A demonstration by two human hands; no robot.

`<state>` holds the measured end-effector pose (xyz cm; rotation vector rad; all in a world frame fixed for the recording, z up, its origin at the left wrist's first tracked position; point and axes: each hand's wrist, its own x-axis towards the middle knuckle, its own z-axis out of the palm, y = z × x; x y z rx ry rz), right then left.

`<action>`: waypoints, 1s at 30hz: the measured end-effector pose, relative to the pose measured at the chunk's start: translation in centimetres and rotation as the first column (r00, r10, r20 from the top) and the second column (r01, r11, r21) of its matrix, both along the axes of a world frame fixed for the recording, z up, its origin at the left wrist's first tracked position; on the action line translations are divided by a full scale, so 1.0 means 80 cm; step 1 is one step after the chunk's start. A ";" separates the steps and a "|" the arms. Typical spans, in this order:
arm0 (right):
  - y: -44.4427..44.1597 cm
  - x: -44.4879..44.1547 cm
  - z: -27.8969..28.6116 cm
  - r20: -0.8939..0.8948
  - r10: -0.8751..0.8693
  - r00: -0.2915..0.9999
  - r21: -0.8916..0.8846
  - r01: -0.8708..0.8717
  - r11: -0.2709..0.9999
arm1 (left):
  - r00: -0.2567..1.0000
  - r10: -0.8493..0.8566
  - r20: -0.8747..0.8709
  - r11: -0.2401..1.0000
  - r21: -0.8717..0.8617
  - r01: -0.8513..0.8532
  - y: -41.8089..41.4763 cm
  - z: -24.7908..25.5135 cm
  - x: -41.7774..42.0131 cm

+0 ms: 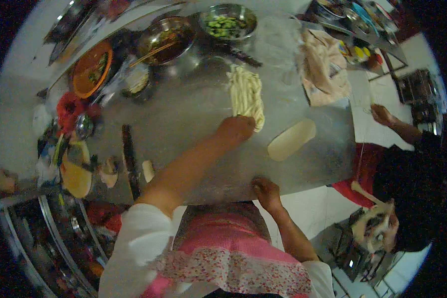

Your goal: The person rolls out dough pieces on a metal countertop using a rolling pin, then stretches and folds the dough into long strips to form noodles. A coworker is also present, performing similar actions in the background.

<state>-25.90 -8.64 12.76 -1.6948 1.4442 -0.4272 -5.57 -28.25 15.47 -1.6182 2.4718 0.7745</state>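
Observation:
A pile of pale dough strips lies lengthwise on the metal worktop. At its near end is my left hand, knuckles up; its fingertips are hidden, so a grip on the strips cannot be confirmed. My right hand is at the near edge of the worktop with its fingers curled; nothing shows in it, though the picture is blurred. Beyond it, to the right of the strips, a flat oval piece of dough rests on the metal. A small pale piece lies left of my left forearm.
Along the far side stand a bowl of cut green vegetables, a metal bowl with chopsticks and an orange-rimmed bowl. A crumpled cloth lies far right. A dark bar is at left. Another person stands at right.

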 end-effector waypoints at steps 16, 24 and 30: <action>-0.039 0.028 -0.006 0.337 -0.130 0.932 0.380 -0.008 0.925 | 0.760 0.337 -0.556 0.880 -0.100 -0.464 0.046 0.012 -0.004; -0.101 0.095 0.036 0.090 -0.175 0.980 -0.017 0.178 0.984 | 0.677 0.494 -0.546 0.517 -0.441 -0.734 0.246 -0.022 0.165; -0.155 0.149 0.027 -0.448 -0.048 0.893 -0.298 -0.099 0.949 | 0.483 0.762 -0.431 0.381 -0.305 -0.873 0.374 -0.121 0.321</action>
